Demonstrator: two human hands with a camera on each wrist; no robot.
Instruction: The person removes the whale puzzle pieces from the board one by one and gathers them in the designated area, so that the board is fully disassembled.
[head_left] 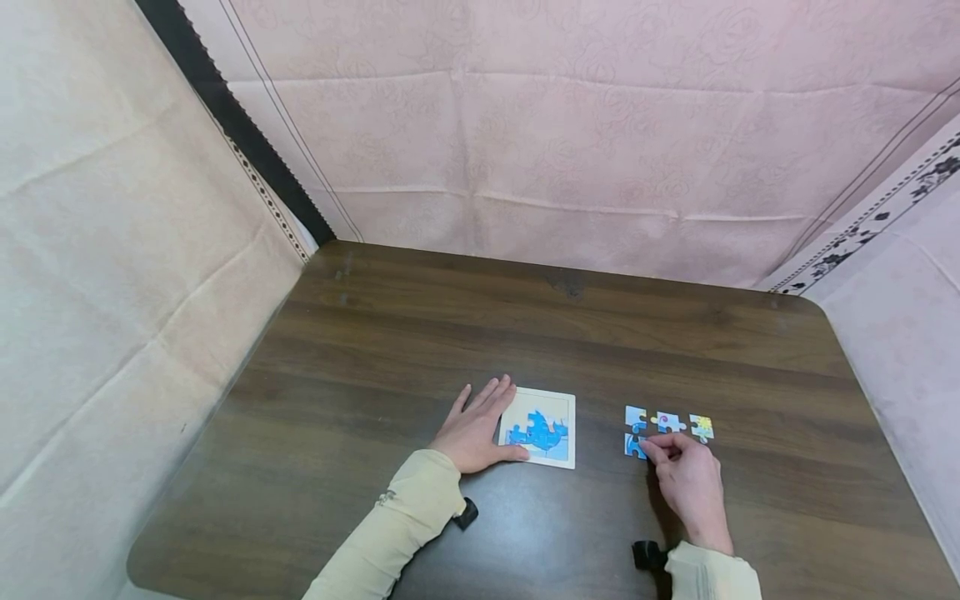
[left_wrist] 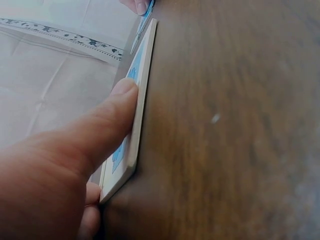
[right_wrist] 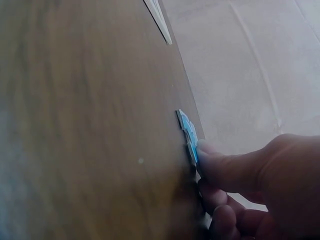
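A square jigsaw tray (head_left: 566, 400) with a pale border lies on the table, a blue cartoon picture partly filled in. My left hand (head_left: 474, 436) rests at its left side with fingers extended. Its thumb (left_wrist: 117, 107) lies on the border at the near edge. To the right of the tray, my right hand (head_left: 688, 479) pinches a blue jigsaw piece (head_left: 632, 447) at its right edge between thumb and forefinger. In the right wrist view, this blue piece (right_wrist: 188, 132) is low over the table at the fingertips. Several fingers are curled beneath the right palm.
Loose pieces lie just beyond the right hand: a blue one (head_left: 635, 416), one with a pink swirl (head_left: 668, 422) and a yellow-patterned one (head_left: 701, 427). The brown wooden table (head_left: 360, 350) meets pale cloth hangings (head_left: 562, 150) at its far and side edges.
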